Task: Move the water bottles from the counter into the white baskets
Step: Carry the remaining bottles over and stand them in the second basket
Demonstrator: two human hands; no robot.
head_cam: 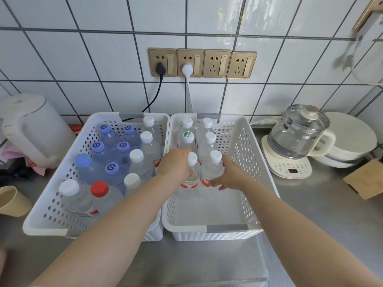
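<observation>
Fingers (187, 172) of my left hand (176, 162) curl round one white-capped bottle (193, 175), and my right hand (230, 176) grips its neighbour (212, 169); both bottles stand upright in the right basket (244, 154), near end of two rows of three along its left wall. I read red "Watsons" on their labels, and "Clotbod"-like print on a green cap sticker (188, 135), unclear. Left basket (62, 204) holds purple-capped, white-capped and one red-capped bottle (103, 195).
</observation>
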